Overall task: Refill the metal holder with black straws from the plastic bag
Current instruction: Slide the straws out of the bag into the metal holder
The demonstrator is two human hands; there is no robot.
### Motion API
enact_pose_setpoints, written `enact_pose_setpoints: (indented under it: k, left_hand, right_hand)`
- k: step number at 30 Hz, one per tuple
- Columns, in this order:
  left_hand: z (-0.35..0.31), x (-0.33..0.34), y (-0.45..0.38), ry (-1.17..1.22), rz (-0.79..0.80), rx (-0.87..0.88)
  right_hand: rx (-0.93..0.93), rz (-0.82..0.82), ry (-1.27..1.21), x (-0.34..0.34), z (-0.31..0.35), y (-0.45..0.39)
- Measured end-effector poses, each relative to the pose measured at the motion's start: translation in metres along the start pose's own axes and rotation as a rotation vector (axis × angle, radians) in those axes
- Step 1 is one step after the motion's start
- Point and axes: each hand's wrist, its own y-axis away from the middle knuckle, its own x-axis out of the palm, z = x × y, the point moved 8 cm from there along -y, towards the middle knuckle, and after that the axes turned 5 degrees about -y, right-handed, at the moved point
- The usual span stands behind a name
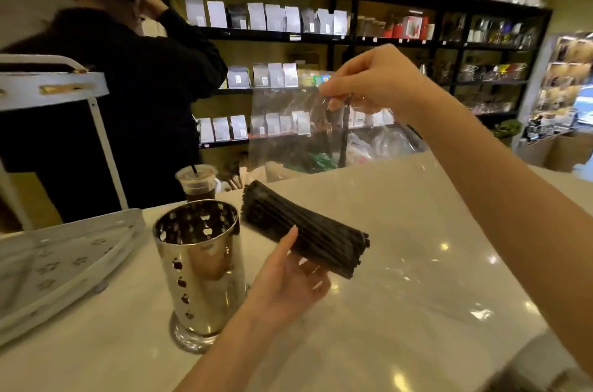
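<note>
A bundle of black straws (301, 228) lies slanted across the fingers of my left hand (288, 282), just above the white counter. To its left stands the shiny metal holder (199, 266), upright, with apple-shaped cut-outs and a hollow, dark inside. My right hand (372, 83) is raised above the counter and pinches the top edge of the clear plastic bag (288, 131), which hangs down. One thin black straw (343, 135) seems to hang inside the bag under my fingers.
A white perforated metal rack (54, 266) stands at the left on the counter (417, 263). An iced drink cup (196, 181) with a straw sits behind the holder. A person in black (106, 96) stands behind the counter, before shelves of packaged goods (272, 19).
</note>
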Motion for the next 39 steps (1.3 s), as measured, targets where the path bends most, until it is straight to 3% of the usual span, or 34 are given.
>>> enact_pose_setpoints:
  k: [5, 11, 14, 19, 23, 26, 29, 33, 39]
  left_hand:
    - [-0.025, 0.031, 0.023, 0.169, 0.123, 0.154]
    - [-0.081, 0.046, 0.063, 0.091, 0.152, 0.299]
    - [-0.117, 0.045, 0.082, 0.096, 0.215, 0.316]
    - [-0.169, 0.018, 0.095, -0.184, 0.049, 0.375]
    - [-0.200, -0.018, 0.095, -0.279, -0.160, 0.413]
    - [-0.221, -0.030, 0.090, -0.322, -0.203, 0.420]
    - [-0.238, -0.041, 0.077, -0.322, -0.259, 0.437]
    - [-0.263, -0.045, 0.053, -0.375, -0.308, 0.439]
    - [-0.296, -0.048, 0.015, -0.403, -0.351, 0.457]
  right_hand:
    - [0.026, -0.065, -0.122, -0.014, 0.018, -0.001]
    - [-0.014, -0.146, -0.295, -0.026, 0.050, -0.004]
    - [0.014, -0.173, -0.232, -0.026, 0.053, -0.007]
    - [0.070, -0.145, -0.016, -0.008, 0.043, -0.016]
    - [0.248, 0.009, -0.125, 0.021, 0.016, -0.030]
    - [0.269, 0.114, -0.181, 0.039, -0.006, -0.046]
    - [0.221, 0.035, -0.145, 0.041, -0.026, -0.066]
    - [0.125, 0.045, -0.319, 0.052, -0.043, -0.092]
    - [0.059, -0.071, -0.435, 0.058, -0.067, -0.129]
